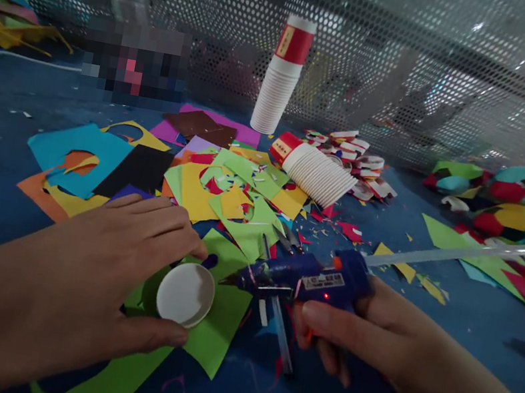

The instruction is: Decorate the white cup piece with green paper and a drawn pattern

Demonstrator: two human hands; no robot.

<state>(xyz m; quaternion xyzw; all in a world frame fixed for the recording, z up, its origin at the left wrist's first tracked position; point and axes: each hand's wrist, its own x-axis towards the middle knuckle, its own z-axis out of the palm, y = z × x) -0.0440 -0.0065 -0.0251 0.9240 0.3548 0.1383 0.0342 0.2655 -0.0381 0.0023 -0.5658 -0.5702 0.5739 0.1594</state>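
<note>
A small white round piece, which looks like a paper cup bottom (185, 294), stands on a sheet of green paper (219, 324). Around it curves my left hand (139, 263), thumb at the near rim and fingers at the far side. Just beyond the cup bottom, by the index fingertip, is a small dark blue piece (210, 260). My right hand (346, 326) grips a blue glue gun (299, 277) by its handle, fingers near the orange trigger. The gun's nozzle points left, close to the cup bottom's right side but apart from it. A clear glue stick (471, 252) extends from its rear.
Coloured paper with cut-out holes (197, 188) lies ahead. Behind it, one stack of paper cups (276, 90) stands and another (320, 173) lies over. Cut cup pieces (369, 168) are heaped before a perforated metal screen (365, 72). Pens and scissors lie beneath the gun.
</note>
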